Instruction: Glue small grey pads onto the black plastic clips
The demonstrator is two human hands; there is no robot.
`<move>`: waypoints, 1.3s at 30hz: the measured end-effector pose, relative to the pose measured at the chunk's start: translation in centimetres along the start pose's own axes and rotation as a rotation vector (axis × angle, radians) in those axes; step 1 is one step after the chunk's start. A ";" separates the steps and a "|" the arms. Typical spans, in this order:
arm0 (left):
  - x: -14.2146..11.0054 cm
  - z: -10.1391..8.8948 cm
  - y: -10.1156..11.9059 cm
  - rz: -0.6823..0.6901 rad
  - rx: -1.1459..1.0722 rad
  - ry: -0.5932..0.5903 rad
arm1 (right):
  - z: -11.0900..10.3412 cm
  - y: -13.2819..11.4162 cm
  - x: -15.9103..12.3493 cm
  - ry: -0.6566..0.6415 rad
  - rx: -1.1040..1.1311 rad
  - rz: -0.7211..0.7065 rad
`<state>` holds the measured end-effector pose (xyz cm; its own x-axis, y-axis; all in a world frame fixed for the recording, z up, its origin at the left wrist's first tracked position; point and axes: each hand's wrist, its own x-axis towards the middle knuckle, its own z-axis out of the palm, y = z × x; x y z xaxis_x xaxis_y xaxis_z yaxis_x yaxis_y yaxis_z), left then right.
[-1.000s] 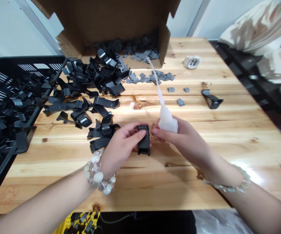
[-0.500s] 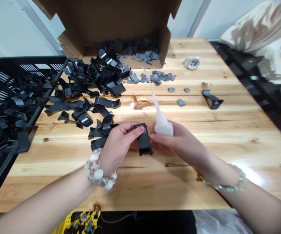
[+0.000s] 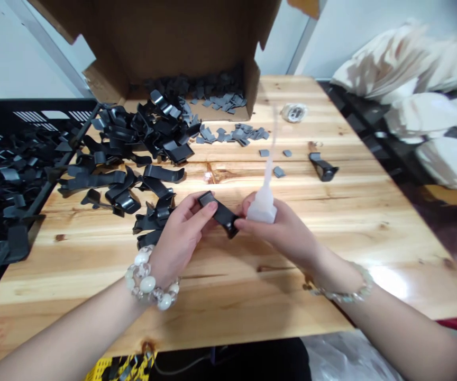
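Observation:
Between thumb and fingers, my left hand (image 3: 189,222) grips a black plastic clip (image 3: 221,214) with a grey pad at its far end under the thumb. My right hand (image 3: 280,222) is closed round a white glue bottle (image 3: 263,203), its long thin nozzle pointing up and away from me. The fingertips of the right hand meet the near end of the clip. Just left of my left hand lies a heap of similar black clips (image 3: 153,127). Beyond the bottle are a few loose grey pads (image 3: 279,171). A single black clip (image 3: 323,167) rests to the right.
An open cardboard box (image 3: 252,90) at the back holds many grey pads, some spilling out in front. A black crate (image 3: 34,106) full of black parts stands left. A roll of clear tape (image 3: 294,112) sits back right. Pale cloth pieces (image 3: 422,116) lie beyond the table's right edge.
The clip in my left hand has turned, its near end swinging right toward my right hand. The bottle's nozzle has swung from leaning left to nearly upright. The view has shifted slightly.

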<state>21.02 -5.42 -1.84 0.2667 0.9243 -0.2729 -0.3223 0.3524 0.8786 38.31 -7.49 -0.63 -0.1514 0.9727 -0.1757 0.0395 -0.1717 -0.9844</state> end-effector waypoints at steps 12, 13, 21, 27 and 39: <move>-1.2 -0.5 0.4 0.488 1.060 -0.250 | -19.5 1.1 2.5 1.109 -0.382 -0.169; -1.2 -0.5 0.3 0.556 1.142 -0.279 | -20.5 1.9 2.6 1.131 -0.400 -0.132; -1.6 -1.2 0.7 0.685 1.850 0.094 | -19.7 2.7 3.1 1.182 -0.532 -0.087; -1.6 -2.1 1.5 0.535 1.968 0.061 | -12.7 0.7 4.9 0.888 -0.620 -0.135; -0.2 -3.1 2.8 0.466 1.920 -0.004 | -6.3 -1.4 17.1 0.525 -0.925 -0.106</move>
<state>17.28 -4.20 -0.56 0.4692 0.8809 0.0624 0.8790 -0.4726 0.0630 41.84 10.38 -2.19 0.2371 0.9591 0.1546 0.8187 -0.1116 -0.5633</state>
